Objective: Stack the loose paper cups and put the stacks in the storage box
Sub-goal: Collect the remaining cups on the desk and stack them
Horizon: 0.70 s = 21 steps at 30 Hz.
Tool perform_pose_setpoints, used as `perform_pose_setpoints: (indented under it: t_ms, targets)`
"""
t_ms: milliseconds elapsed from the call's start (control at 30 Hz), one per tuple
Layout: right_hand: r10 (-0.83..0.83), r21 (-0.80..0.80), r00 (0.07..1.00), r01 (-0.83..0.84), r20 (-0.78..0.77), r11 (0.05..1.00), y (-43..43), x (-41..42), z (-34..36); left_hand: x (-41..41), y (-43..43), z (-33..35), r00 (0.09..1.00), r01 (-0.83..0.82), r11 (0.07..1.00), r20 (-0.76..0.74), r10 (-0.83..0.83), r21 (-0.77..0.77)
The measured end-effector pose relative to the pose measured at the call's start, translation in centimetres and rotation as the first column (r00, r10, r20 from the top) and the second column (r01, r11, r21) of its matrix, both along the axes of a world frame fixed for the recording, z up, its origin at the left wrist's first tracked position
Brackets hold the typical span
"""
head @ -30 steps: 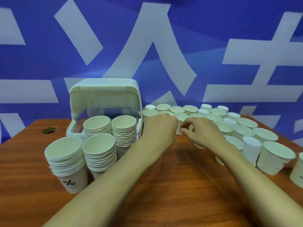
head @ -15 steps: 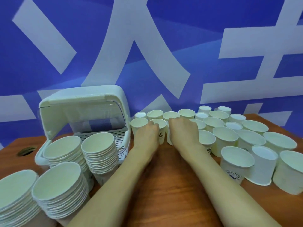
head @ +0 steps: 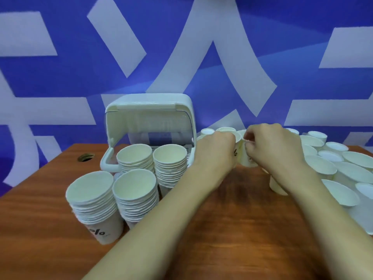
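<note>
My left hand (head: pixel 215 153) grips a white paper cup (head: pixel 236 150) with a black mark, lifted off the table. My right hand (head: pixel 271 145) pinches a second cup (head: pixel 247 160) right beside it; the two cups touch. Many loose white cups (head: pixel 323 168) stand in rows at the right and behind my hands. Several tall cup stacks (head: pixel 94 201) stand at the left, two in front and two behind. The white storage box (head: pixel 149 118) stands behind the stacks with its lid swung up.
A wooden table (head: pixel 232 229) carries everything. A round cable hole (head: pixel 86 157) is at its back left. A blue wall with white shapes rises close behind the table. One loose cup (head: pixel 277 186) stands under my right forearm.
Both hands have lifted a cup each from the near row and brought them together. The view has swung back to the left, so the cup stacks sit further in.
</note>
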State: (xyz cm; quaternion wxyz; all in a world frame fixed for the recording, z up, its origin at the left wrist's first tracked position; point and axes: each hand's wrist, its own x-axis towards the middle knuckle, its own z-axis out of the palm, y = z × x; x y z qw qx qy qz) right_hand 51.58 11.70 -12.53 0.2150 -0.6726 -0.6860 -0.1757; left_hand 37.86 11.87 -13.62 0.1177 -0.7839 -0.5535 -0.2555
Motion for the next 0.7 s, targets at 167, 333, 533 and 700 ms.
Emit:
perform_pose_setpoints:
  t_ms: [167,333,533,700]
  targets:
    - [0.067,0.215,0.996,-0.053,-0.061,0.975,-4.8,-1.2,2.4,-2.4,-4.8,4.3,1.000,0.000,0.996,0.020,-0.002,0.088]
    - [0.314,0.431,0.940,-0.232,-0.130,0.872,-8.6,-4.0,3.4,-6.8,-9.7,8.0,1.000,-0.004,0.982,-0.014,0.007,0.186]
    - [0.554,0.440,0.824,-0.455,-0.121,0.774,-10.8,-9.6,3.4,-14.3,-14.2,9.9,0.990,-0.087,0.977,-0.088,0.106,0.193]
    - [0.583,0.441,0.805,-0.486,-0.109,0.754,-11.4,-13.5,3.4,-18.7,-16.3,9.6,0.981,-0.158,0.969,-0.082,0.176,0.189]
